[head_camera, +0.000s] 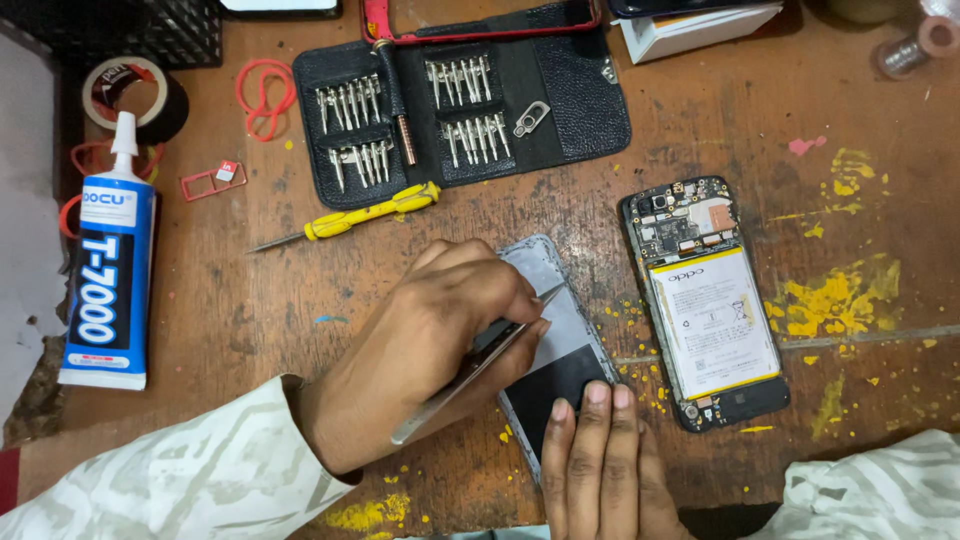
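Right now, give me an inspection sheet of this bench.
Surface: worn wooden table, yellow flecks and stains at its right.
Job's things: phone panel lying flat; metal tweezers angled onto it.
Clutter: opened phone with battery showing, bit kit case, yellow screwdriver, glue tube, tape roll, red rubber bands.
Hands: left hand grips the tweezers; right hand presses the panel's lower edge.
Cables: nothing seen.
Surroundings: white box at the top edge.

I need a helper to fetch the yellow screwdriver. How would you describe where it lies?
On the worn wooden table, find the open black bit case. Just below its lower left corner lies the thin yellow-handled screwdriver, slanted, tip pointing left. It is the only loose yellow tool.
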